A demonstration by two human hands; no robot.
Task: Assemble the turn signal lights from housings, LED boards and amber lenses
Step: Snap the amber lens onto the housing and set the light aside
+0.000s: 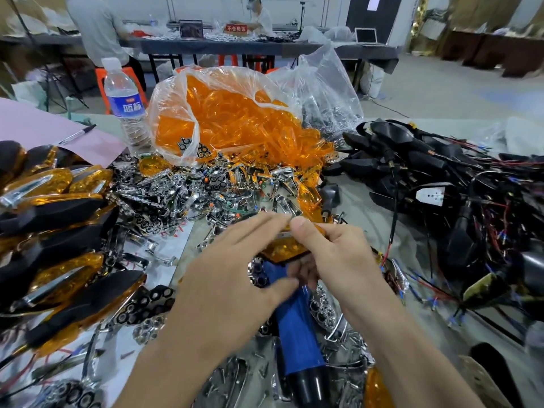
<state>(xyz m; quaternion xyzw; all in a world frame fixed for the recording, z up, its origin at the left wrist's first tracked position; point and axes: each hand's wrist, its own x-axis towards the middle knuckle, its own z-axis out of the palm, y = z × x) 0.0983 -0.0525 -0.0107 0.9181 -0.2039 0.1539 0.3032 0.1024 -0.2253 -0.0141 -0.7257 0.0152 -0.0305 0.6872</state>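
Just above the middle of the frame, the right hand holds a partly built turn signal light. Its thumb presses on the upper edge and its fingers curl underneath, so the amber lens faces the camera between them. The light's long axis runs roughly across the frame, rising a little to the right. The right end is buried in the right palm, and the left end sticks out free towards the left hand. The coming move turns on that layout: the free end lies directly at the left fingertips, so the left hand is the one placed to press or seat the lens while the right only steadies it. The left fingers lie nearly straight, with their tips against the light's upper left edge and the thumb spread below. They show no curl around anything, though motion blur softens the detail. Directly beneath both hands a blue-handled driver lies on the table, pointing up the frame towards the light, nearer the left thumb than the right hand. The bag of loose amber lenses sits at upper centre, wired black housings are piled at right, and finished lights are stacked at left. I judge this unit close to closed, with fastening to follow.
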